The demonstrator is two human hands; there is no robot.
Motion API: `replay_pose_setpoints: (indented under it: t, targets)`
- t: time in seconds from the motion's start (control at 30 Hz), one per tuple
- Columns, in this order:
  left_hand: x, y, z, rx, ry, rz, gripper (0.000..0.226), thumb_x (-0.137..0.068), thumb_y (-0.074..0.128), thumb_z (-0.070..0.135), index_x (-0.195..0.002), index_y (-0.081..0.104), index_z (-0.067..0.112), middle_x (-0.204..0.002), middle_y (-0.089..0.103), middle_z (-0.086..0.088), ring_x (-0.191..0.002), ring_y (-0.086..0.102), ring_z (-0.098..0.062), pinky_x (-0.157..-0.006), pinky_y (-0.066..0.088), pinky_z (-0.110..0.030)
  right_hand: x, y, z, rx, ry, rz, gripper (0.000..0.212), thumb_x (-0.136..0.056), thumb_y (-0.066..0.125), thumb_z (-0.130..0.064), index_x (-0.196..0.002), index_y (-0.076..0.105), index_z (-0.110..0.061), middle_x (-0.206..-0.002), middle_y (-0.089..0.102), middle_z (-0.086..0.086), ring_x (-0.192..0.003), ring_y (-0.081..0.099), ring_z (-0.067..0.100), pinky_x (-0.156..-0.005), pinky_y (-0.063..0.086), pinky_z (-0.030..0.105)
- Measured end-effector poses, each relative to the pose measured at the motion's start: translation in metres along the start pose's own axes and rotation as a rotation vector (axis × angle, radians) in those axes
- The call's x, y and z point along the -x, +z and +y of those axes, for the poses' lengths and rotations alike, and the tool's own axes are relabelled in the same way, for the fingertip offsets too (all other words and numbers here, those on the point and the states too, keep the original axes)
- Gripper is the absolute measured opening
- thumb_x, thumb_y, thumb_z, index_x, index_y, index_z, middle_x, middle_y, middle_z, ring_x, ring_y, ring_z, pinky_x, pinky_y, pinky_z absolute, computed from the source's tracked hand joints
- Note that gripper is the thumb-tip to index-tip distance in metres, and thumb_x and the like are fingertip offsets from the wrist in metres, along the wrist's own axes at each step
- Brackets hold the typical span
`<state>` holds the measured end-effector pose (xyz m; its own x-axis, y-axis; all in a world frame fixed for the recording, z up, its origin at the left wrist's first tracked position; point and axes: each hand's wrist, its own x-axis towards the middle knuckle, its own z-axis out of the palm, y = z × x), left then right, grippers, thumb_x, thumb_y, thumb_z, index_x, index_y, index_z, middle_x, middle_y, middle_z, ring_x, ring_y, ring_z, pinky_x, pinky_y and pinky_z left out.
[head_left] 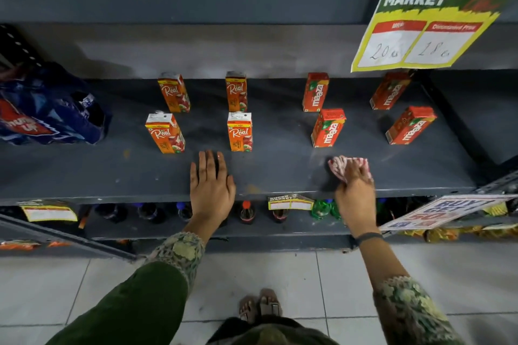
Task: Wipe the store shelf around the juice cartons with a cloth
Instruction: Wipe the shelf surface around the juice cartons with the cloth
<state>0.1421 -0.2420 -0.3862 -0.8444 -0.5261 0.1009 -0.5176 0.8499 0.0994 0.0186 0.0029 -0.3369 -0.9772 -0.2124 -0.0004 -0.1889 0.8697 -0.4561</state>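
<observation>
Several juice cartons stand on the dark grey shelf (112,171): orange "Real" cartons (239,131) on the left half and red "Maaza" cartons (328,127) on the right half. My right hand (354,193) presses a red-and-white checked cloth (346,166) onto the shelf's front strip, just in front of the near Maaza carton. My left hand (211,182) lies flat and open on the shelf, between the two front Real cartons and slightly nearer the edge.
A blue pack of bottles (53,109) sits at the shelf's left end. A yellow "Super Market" price sign (426,19) hangs from the shelf above at the right. Bottles (246,211) stand on the lower shelf. A promo sign (448,211) juts out at lower right.
</observation>
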Motion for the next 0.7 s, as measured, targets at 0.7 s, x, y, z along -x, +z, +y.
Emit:
replay_pose_setpoints:
  t: [0.7]
  targets:
    - [0.009, -0.042, -0.232, 0.063, -0.257, 0.071, 0.059, -0.096, 0.031, 0.026, -0.143, 0.014, -0.005, -0.155, 0.015, -0.023, -0.145, 0.003, -0.035, -0.119, 0.001, -0.052, 0.083, 0.101, -0.189, 0.019, -0.175, -0.066, 0.07, -0.084, 0.044, -0.002, -0.148, 0.014, -0.006, -0.159, 0.01, 0.016, -0.148, 0.008, 0.027, -0.123, 0.007, 0.04]
